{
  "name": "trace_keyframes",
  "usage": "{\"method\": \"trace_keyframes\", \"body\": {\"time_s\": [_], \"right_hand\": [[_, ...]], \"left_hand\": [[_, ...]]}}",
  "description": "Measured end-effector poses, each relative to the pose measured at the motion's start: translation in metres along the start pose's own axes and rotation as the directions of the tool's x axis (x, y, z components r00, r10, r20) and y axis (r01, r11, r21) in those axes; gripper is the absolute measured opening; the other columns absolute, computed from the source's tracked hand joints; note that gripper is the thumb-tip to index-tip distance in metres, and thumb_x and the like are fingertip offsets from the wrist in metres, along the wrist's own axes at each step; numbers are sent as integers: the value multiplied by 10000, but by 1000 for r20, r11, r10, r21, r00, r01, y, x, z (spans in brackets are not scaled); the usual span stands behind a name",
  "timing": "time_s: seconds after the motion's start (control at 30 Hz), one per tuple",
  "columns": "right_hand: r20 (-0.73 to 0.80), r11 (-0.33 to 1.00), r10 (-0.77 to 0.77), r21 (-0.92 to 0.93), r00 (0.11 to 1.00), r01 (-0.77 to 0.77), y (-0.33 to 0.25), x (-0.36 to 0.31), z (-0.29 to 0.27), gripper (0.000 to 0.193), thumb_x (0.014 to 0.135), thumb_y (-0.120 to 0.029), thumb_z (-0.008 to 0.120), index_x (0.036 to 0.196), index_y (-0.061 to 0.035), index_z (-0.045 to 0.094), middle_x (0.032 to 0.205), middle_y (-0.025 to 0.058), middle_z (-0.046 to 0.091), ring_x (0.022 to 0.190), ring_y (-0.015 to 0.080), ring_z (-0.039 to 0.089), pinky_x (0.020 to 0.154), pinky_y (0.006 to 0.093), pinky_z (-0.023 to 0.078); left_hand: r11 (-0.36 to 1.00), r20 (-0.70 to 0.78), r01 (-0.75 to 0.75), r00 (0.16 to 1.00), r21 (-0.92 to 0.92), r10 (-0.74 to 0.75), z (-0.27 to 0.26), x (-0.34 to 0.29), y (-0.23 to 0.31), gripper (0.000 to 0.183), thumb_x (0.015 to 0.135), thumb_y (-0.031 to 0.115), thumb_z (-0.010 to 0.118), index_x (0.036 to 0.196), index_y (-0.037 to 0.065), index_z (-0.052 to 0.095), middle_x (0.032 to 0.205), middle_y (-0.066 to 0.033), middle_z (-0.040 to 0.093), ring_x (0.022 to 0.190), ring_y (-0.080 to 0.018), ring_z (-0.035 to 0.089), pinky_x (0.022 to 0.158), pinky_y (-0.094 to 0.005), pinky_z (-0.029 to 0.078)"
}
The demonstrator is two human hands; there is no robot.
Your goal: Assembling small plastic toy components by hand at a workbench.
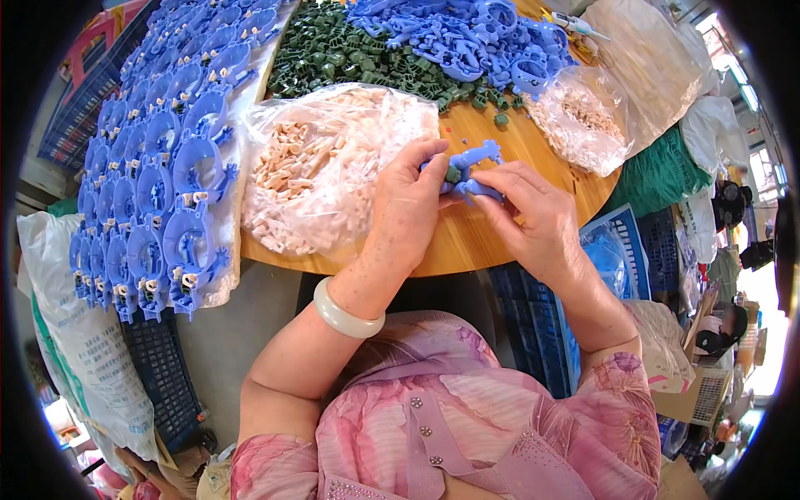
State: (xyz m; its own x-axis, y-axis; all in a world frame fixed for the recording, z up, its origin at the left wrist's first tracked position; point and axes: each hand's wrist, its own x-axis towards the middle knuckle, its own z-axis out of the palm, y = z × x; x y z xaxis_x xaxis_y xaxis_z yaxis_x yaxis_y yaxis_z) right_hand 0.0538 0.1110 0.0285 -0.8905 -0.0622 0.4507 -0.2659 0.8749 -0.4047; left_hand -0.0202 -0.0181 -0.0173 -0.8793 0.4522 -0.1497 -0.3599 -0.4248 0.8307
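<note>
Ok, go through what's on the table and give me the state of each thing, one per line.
Blue part: held by both hands, a green piece fitted in it.
Left hand: gripping the blue part.
Right hand: pinching the blue part.
Beige peg bag: open, full.
Smaller peg bag: lying open.
Green pieces: loose heap.
Blue heap: loose.
Blue rows: lined up on the left.
</note>
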Motion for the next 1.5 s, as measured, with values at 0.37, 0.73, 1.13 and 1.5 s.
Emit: {"method": "trace_keyframes", "body": {"time_s": [0.37, 0.73, 1.13, 1.5], "right_hand": [[6, 983, 99, 158, 995, -99, 2, -1, 3, 182, 763, -55, 673, 937, -31, 627, 860, 96, 620, 690, 222, 607, 581, 284, 480], [29, 998, 33, 46, 999, -35, 0, -6, 3, 246, 736, -104, 706, 958, -45, 620, 832, 94, 592, 719, 259, 593, 602, 320, 480], [49, 999, -20, -40, 999, 21, 3, -7, 6, 238, 753, -125, 690, 956, -53, 591, 833, 100, 560, 722, 296, 581, 599, 361, 477], [68, 989, 101, 97, 993, -107, -3, -4, 3, 231, 771, -102, 675, 986, -57, 604, 898, 93, 592, 696, 244, 600, 589, 308, 484]], "left_hand": [[1000, -29, 1, 1000, 24, -1, 1, -1, 0, 231, 927, 139, 508, 1119, 32, 580, 874, -41, 607, 747, -90, 603, 663, -227, 546], [999, -22, -11, 1000, 32, 11, -1, 0, -3, 245, 930, 131, 502, 1135, 10, 560, 894, -63, 611, 754, -116, 616, 668, -239, 547], [995, -22, -51, 998, 90, 53, -1, 1, -7, 252, 929, 135, 507, 1142, 9, 555, 897, -61, 610, 753, -109, 610, 656, -233, 535], [988, -15, -67, 997, 140, 70, -3, 0, -8, 268, 936, 158, 500, 1164, 25, 549, 900, -31, 601, 761, -74, 585, 668, -209, 506]]}}
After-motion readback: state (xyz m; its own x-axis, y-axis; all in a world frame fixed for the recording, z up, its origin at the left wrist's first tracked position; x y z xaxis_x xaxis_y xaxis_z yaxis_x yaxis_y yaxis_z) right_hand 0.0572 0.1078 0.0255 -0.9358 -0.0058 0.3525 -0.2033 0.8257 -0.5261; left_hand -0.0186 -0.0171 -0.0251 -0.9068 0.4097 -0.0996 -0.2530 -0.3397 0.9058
